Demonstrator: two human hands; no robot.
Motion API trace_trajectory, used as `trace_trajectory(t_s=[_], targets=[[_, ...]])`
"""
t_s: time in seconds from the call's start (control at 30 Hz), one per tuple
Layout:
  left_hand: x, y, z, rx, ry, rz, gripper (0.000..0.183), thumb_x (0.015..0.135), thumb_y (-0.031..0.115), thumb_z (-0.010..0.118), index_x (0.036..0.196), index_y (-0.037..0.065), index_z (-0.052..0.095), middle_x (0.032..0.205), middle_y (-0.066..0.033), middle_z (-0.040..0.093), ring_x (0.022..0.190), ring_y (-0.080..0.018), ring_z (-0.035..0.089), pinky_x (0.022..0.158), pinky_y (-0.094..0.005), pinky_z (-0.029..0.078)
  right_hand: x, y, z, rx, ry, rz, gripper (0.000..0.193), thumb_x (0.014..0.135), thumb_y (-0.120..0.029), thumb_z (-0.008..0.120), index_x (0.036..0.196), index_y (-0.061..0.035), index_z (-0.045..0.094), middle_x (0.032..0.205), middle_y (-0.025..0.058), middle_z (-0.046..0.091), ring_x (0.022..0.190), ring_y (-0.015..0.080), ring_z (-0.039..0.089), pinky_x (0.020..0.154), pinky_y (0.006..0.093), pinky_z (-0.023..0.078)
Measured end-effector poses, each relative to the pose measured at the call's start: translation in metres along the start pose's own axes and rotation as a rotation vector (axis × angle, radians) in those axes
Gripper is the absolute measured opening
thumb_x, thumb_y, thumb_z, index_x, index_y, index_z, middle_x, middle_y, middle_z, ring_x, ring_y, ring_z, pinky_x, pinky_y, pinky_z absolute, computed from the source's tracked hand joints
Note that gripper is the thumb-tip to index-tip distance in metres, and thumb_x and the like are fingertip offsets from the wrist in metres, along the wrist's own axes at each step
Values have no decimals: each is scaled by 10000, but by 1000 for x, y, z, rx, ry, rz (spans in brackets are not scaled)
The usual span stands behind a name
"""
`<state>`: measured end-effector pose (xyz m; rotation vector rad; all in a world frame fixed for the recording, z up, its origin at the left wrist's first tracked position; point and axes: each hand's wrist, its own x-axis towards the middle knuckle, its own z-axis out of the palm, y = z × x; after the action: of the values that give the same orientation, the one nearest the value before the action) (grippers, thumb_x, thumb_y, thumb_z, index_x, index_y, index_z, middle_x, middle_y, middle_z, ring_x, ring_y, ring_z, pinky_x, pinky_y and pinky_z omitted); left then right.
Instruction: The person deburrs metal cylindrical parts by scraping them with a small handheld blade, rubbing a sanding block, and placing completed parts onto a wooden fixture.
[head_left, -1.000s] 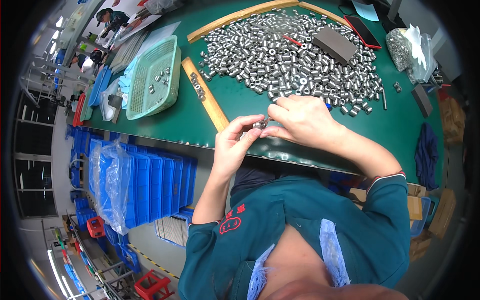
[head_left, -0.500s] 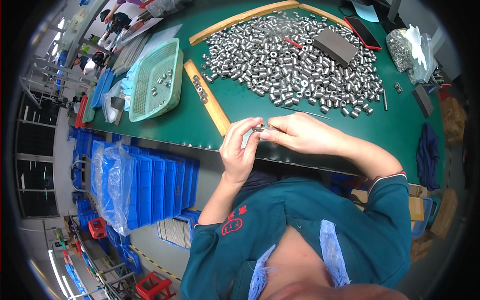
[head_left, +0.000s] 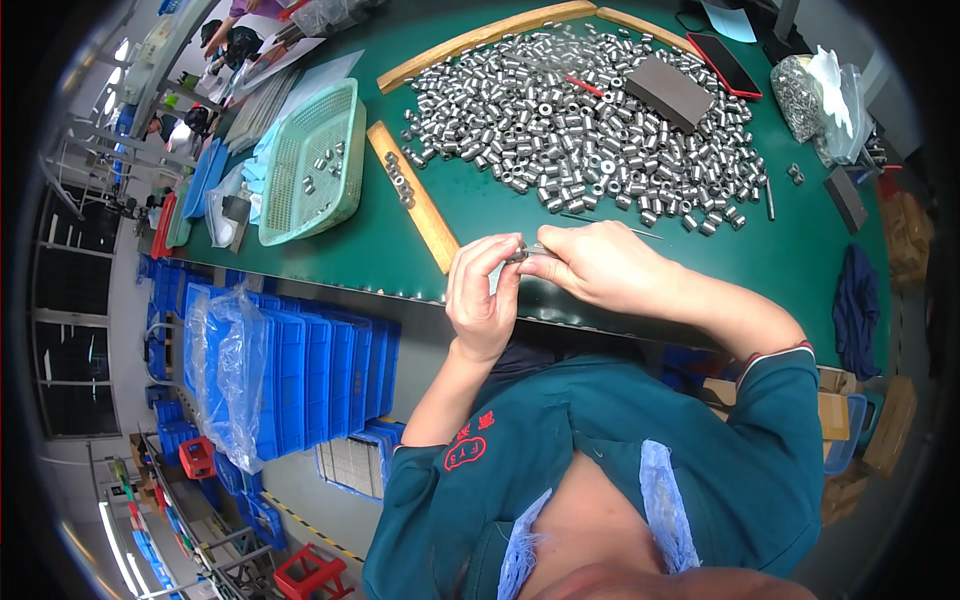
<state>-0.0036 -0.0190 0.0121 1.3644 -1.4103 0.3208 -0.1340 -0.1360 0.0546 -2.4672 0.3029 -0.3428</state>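
Near the front edge of the green table (head_left: 300, 255), my two hands meet. My left hand (head_left: 482, 300) pinches a small shiny metal sleeve (head_left: 519, 254) between thumb and fingertips. My right hand (head_left: 610, 265) is closed, thumb against forefinger, on a slim grey metal piece (head_left: 538, 250) that meets the sleeve; fingers hide most of it, so its kind is unclear. Beyond the hands spreads a large pile of short metal sleeves (head_left: 590, 140). Left of the pile lies a wooden strip (head_left: 428, 225) with several metal pieces (head_left: 399, 180) in a row on it.
A pale green plastic basket (head_left: 350, 195) with a few sleeves stands at the left. A grey block (head_left: 668, 92) rests on the pile beside a red-edged phone (head_left: 725, 65). Wooden strips (head_left: 480, 42) border the pile's far side. Blue crates (head_left: 285, 370) are stacked below the table's left edge.
Both hands stay joined at nearly the same spot, with a slight shift of the left hand to the right. The metal sleeve shows a little more between the fingertips.
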Motion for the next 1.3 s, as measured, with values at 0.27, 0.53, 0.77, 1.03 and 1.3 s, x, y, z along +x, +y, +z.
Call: trace_trajectory(t_s=[0.27,0.53,0.77,1.03,1.3], targets=[[2,-1,6,21,52,-85,246,771,-45,650,1003,9,587,950,-119,649,874,-245,621,783,-324,497,7,10,8,776,-232,174,520,906,-513,494,829,-7,586,571,15,515,503,131,474,486,304,374],[-3,6,0,-687,-16,-624,217,877,51,598,1087,-5,581,1108,-117,613,1043,-165,553,918,-295,427,12,17,1,825,-116,266,344,896,-422,572,834,-85,591,569,-90,376,481,-1,279,408,211,201],[-4,7,-2,-831,-94,-674,247,948,124,496,1124,-31,574,1188,-128,559,1045,-169,549,900,-294,447,10,16,3,1097,-263,448,352,879,-439,591,879,-89,631,530,-105,345,440,8,277,391,206,189],[-4,6,-3,-797,-106,-717,272,949,142,499,1142,-31,582,1149,-101,559,990,-147,548,878,-273,438,9,12,0,1237,-319,480,349,884,-424,588,898,-79,640,537,-107,335,454,1,266,393,194,191],[-4,1,-7,-580,-203,-585,255,884,78,591,1120,-17,604,1102,-99,555,1039,-165,536,893,-275,424,9,13,4,1194,-259,442,332,893,-422,578,796,-105,601,541,-100,332,445,9,257,393,197,189]])
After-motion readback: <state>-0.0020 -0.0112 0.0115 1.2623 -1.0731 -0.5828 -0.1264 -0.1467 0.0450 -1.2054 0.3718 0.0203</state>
